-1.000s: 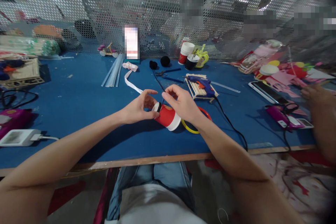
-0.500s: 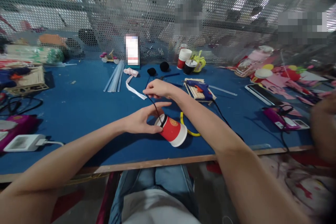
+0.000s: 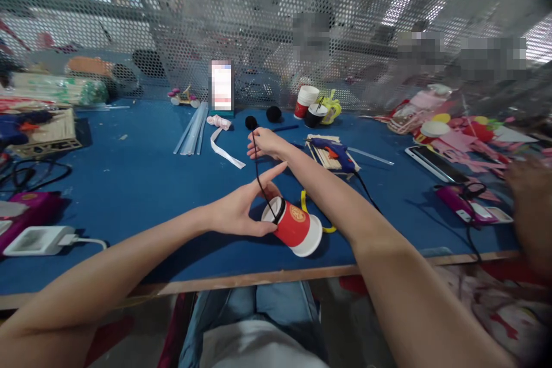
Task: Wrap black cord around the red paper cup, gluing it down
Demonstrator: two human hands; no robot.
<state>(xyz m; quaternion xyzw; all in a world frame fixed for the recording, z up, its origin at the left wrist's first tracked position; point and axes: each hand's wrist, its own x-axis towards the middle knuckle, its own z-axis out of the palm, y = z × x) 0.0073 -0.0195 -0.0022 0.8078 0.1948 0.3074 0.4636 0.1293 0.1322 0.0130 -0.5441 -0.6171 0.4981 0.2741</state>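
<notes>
A red paper cup (image 3: 297,226) lies on its side on the blue table (image 3: 129,184), its white bottom facing left. My left hand (image 3: 244,207) holds the cup's bottom end, forefinger stretched out above it. A thin black string (image 3: 260,183) runs from the cup's bottom up to my right hand (image 3: 264,143), which pinches it further back, near a black pompom (image 3: 250,122) on the table.
Behind the cup lie a yellow ring (image 3: 307,210), a blue glue gun (image 3: 333,149) on wooden sticks, a white ribbon (image 3: 224,149), clear glue sticks (image 3: 192,133) and stacked cups (image 3: 305,101). A phone (image 3: 428,156) and another person's hand (image 3: 528,190) are at right. A white charger (image 3: 32,240) sits at left.
My right hand has moved from the cup away towards the back of the table, drawing the black string out. The cup has shifted slightly nearer the front edge.
</notes>
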